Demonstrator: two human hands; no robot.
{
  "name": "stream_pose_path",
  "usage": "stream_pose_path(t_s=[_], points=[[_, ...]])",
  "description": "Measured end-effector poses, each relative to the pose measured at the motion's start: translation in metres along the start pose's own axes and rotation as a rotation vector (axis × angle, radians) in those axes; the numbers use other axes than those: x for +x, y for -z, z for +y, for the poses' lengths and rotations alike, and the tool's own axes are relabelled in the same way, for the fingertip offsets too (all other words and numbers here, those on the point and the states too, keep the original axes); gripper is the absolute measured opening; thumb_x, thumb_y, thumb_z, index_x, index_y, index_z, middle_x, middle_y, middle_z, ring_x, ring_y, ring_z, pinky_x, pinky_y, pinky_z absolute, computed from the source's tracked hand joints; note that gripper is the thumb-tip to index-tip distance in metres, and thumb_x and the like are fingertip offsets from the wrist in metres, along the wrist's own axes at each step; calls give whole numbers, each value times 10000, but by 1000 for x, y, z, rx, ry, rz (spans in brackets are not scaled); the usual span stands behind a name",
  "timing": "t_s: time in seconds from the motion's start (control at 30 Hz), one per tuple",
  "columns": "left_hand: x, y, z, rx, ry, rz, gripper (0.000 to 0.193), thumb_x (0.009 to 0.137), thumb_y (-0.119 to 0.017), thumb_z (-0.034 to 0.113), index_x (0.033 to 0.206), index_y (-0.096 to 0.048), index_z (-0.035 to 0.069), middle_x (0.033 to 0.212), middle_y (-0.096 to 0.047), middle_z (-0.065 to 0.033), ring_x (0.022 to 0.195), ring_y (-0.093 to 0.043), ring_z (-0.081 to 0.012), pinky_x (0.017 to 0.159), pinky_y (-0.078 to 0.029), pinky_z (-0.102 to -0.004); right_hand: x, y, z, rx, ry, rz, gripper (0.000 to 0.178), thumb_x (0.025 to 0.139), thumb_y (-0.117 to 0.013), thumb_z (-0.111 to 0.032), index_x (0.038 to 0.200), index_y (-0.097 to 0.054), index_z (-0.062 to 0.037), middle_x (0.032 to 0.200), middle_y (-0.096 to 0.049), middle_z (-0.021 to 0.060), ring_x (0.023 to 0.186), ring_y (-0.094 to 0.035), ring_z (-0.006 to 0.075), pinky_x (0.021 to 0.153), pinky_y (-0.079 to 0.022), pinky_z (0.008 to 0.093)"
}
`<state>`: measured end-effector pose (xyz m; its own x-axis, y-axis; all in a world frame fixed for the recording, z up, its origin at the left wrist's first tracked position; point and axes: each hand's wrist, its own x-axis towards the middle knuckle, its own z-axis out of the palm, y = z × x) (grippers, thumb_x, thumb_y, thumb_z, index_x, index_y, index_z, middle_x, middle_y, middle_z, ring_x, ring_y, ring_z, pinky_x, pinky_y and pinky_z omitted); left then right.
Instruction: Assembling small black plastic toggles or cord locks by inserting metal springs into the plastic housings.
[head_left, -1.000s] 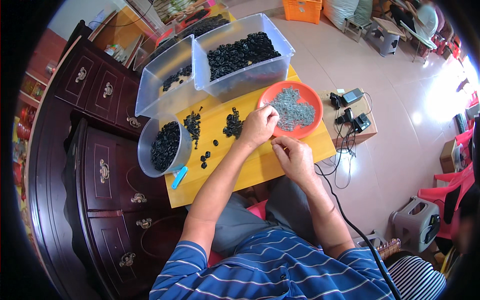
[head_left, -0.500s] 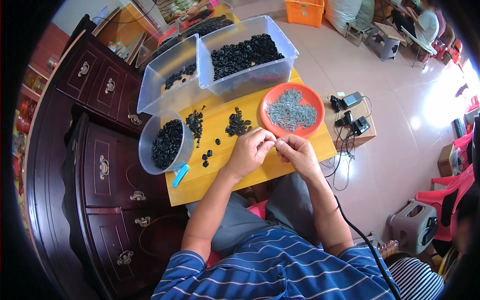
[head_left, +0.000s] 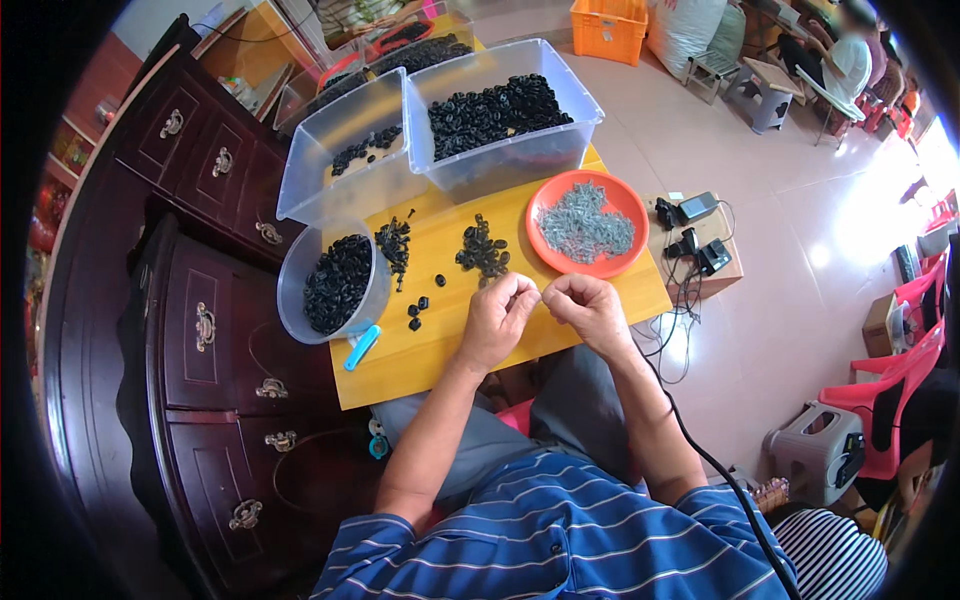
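Observation:
Over the near edge of the yellow table (head_left: 420,365), my left hand (head_left: 497,322) is closed, thumb and forefinger pinched together. Facing it a finger's width away, my right hand (head_left: 592,312) is pinched too. Whatever the fingertips hold is too small to make out. Just beyond the right hand, an orange-red plate (head_left: 602,268) carries many thin silvery metal pins or screws (head_left: 585,222). Small black round parts (head_left: 482,248) lie in a pile beyond my left hand. Several loose black pieces (head_left: 414,324) and a pile of black screw-like pieces (head_left: 393,250) are farther left.
A round clear tub (head_left: 378,295) of black parts stands at left beside a blue-handled tool (head_left: 362,348). Two clear bins (head_left: 500,172) stand behind. Dark drawers (head_left: 205,330) flank the table's left; a box with adapters and cables (head_left: 715,275) is at right. People sit far right.
My hands, touching at the fingertips before, have drawn slightly apart. Both stay pinched. The whole view has shifted a little.

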<state>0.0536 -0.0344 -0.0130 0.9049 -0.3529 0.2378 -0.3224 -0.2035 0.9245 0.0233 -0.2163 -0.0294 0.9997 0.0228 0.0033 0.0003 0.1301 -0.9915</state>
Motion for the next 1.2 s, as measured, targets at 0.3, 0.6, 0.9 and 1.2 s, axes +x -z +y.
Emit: stream_pose_path(t_s=[0.3, 0.6, 0.9, 1.2], points=[[-18, 2, -13, -105, 86, 30, 202, 1033, -633, 168, 904, -599, 17, 699, -539, -7, 629, -477, -75, 570, -415, -271, 0, -13, 7, -167, 58, 13, 111, 924, -716, -129, 868, -719, -33, 678, -600, -73, 633, -516, -8, 566, -426, 206], [-41, -3, -18, -292, 215, -128, 128, 1036, -606, 146, 965, -617, 39, 818, -573, 49, 648, -456, -6, 565, -383, -190, 23, 23, -27, -677, 192, 249, 121, 855, -726, -181, 844, -738, -61, 642, -660, 75, 593, -659, 158, 584, -524, 325], [-45, -1, -11, -36, 158, -98, 46, 970, -624, 48, 964, -623, 2, 794, -634, -55, 653, -625, -118, 552, -478, -303, 53, 62, -11, -1131, 168, 394, 163, 880, -733, -258, 905, -731, -97, 827, -738, 132, 764, -724, 343, 698, -577, 438], [28, -1, 138, -14, -564, 87, 30, 943, -650, 23, 965, -634, 11, 870, -651, -92, 725, -651, -183, 653, -515, -300, 15, 16, -39, -172, 122, 259, 188, 942, -656, -37, 1111, -732, -2, 921, -747, 45, 852, -699, 117, 786, -572, 291]])
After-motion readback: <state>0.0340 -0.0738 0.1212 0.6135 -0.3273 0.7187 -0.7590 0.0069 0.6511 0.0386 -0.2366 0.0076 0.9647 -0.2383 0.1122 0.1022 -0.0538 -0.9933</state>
